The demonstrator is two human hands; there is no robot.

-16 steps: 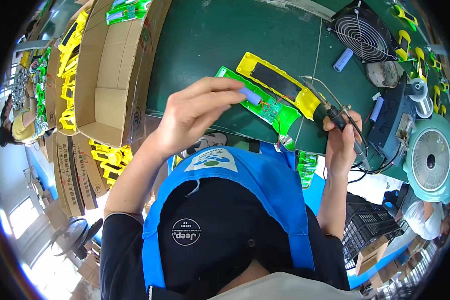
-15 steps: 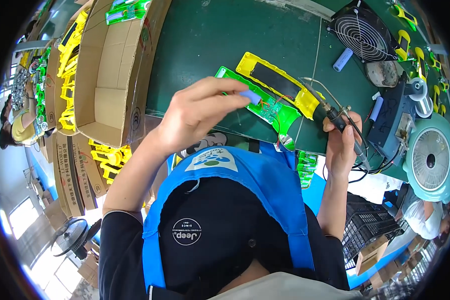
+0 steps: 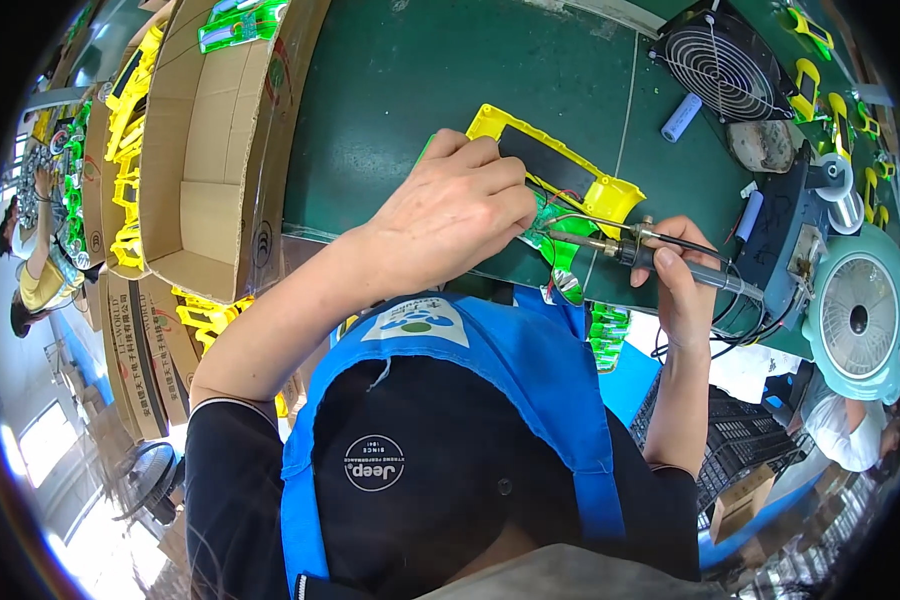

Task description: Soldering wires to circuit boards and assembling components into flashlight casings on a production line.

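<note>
A cardboard box (image 3: 205,150) stands open at the far left of the green bench (image 3: 390,120), with yellow frames (image 3: 125,120) stacked beside it. The left hand (image 3: 450,215) lies knuckles up over a green board (image 3: 548,222), fingers curled down and pressing it against the bench; what the fingertips pinch, if anything, cannot be told. Under and beyond that hand sits the yellow casing (image 3: 560,165), touching the board, near the bench's front edge. Thin wires (image 3: 560,195) loop between them. The right hand (image 3: 682,280) is closed around the grip of a soldering iron (image 3: 650,252), its tip pointing left at the board, just beside the left fingers.

The casing looks light and stiff, thin plastic, best held by its rim. The board seems light, rigid and easily harmed by heat or bending, so its edges are the safe hold; the wires look frail at their joints. The iron should be taken only by its handle.

The palm hides most of the board, and the exact tip contact is too small to make out. Further right stand a black fan (image 3: 720,60) and a pale round fan (image 3: 855,310)
</note>
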